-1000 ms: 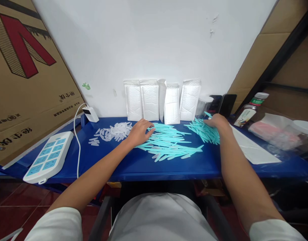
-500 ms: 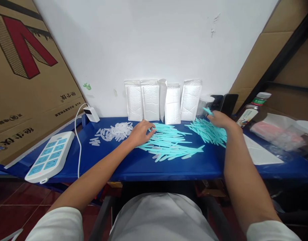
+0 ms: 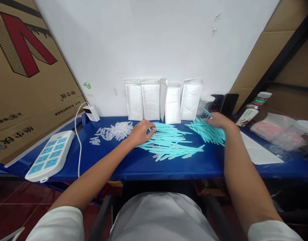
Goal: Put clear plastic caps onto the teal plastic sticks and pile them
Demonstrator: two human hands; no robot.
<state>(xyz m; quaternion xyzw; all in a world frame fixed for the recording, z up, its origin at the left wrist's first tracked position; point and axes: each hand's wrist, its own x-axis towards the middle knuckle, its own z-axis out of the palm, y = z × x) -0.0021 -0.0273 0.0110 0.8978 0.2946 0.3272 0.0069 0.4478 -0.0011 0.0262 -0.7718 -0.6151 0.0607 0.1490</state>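
My left hand rests at the left end of a spread of slim turquoise sticks, its fingers curved and a gap between thumb and forefinger. I make out nothing held in it. Just left of that hand lies a heap of small translucent white pieces. Over a second, tangled pile of turquoise sticks on the right, my right hand is closed on a turquoise stick whose end pokes up past the fingers. Its fingertips are partly hidden by the hand's back.
White padded envelopes lean on the wall behind. A power strip, a white plug-like device and its cable stand left. Rightward are a clear jar, a dark phone-like slab, a bottle and a pink bag.
My right hand has come down slightly towards the right pile, and the stick's protruding end now sits lower and tilts differently. My left hand has stayed in place.
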